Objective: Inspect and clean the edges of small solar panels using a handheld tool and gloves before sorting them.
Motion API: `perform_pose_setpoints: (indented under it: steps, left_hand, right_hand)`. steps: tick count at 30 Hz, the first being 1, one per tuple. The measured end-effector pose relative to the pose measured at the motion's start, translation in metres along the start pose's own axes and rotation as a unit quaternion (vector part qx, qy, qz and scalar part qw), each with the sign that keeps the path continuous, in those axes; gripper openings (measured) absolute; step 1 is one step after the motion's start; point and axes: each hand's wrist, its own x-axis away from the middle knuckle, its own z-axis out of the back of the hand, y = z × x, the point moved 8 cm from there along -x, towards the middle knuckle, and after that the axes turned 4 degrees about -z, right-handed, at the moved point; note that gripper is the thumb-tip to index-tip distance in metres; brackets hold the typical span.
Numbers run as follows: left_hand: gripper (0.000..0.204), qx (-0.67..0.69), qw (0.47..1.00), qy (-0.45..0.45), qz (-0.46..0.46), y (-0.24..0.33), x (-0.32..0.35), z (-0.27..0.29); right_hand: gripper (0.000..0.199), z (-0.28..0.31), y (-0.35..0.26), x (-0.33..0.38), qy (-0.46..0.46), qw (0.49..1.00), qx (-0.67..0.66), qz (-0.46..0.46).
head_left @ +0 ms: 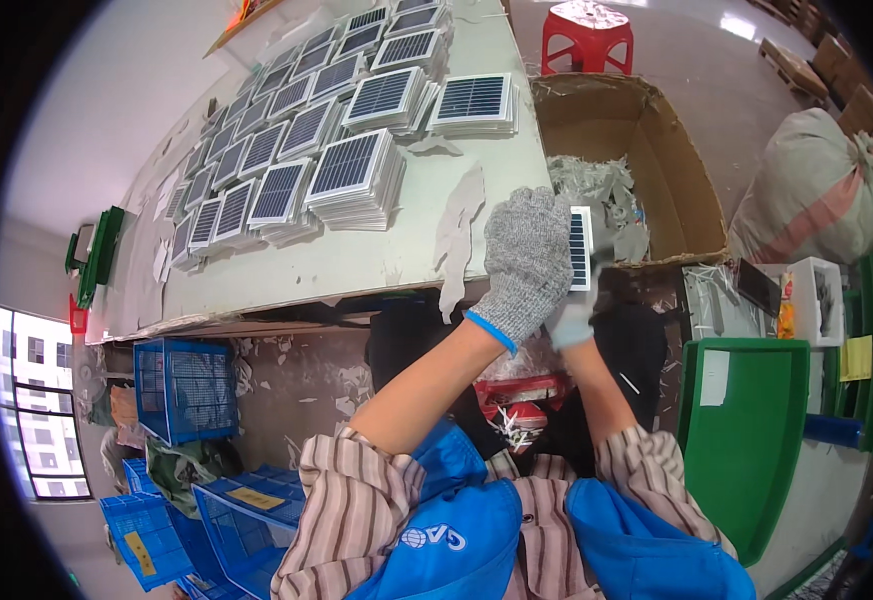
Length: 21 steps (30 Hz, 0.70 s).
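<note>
My left hand (529, 255), in a grey knit glove with a blue cuff, is closed on a small solar panel (580, 250) with dark cells and a white frame. It holds the panel at the table's front right corner, beside a cardboard box. My right hand (570, 325), in a pale glove, is close behind and below the panel. Its fingers are hidden and smeared by motion. Stacks of similar solar panels (350, 165) stand in rows on the pale table (357, 262). A torn grey strip (460, 235) lies left of my left hand, partly over the table edge.
The cardboard box (672, 165) holds scraps of film (597, 190). Behind it stands a red stool (587, 40). A green tray (742, 450) is at the right, a tied white sack (812, 190) far right. Blue crates (187, 390) sit lower left; scraps litter the floor.
</note>
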Motion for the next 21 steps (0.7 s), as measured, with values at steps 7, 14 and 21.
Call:
perform_pose_setpoints:
  steps: [7,14,21]
  left_hand:
    - [0.032,0.053,0.988,0.099,-0.103,-0.011,0.007,0.019]
    - [0.029,-0.015,0.991,0.126,-0.051,-0.015,0.019,0.014]
    - [0.026,0.016,1.000,-0.015,-0.014,-0.021,0.011,-0.001]
  right_hand:
    - [0.045,-0.034,0.006,-0.019,-0.134,0.958,-0.043,-0.250]
    - [0.017,-0.073,-0.059,0.024,-0.113,0.889,0.441,-0.051]
    - [0.011,-0.094,-0.032,0.119,-0.366,0.697,0.614,-0.062]
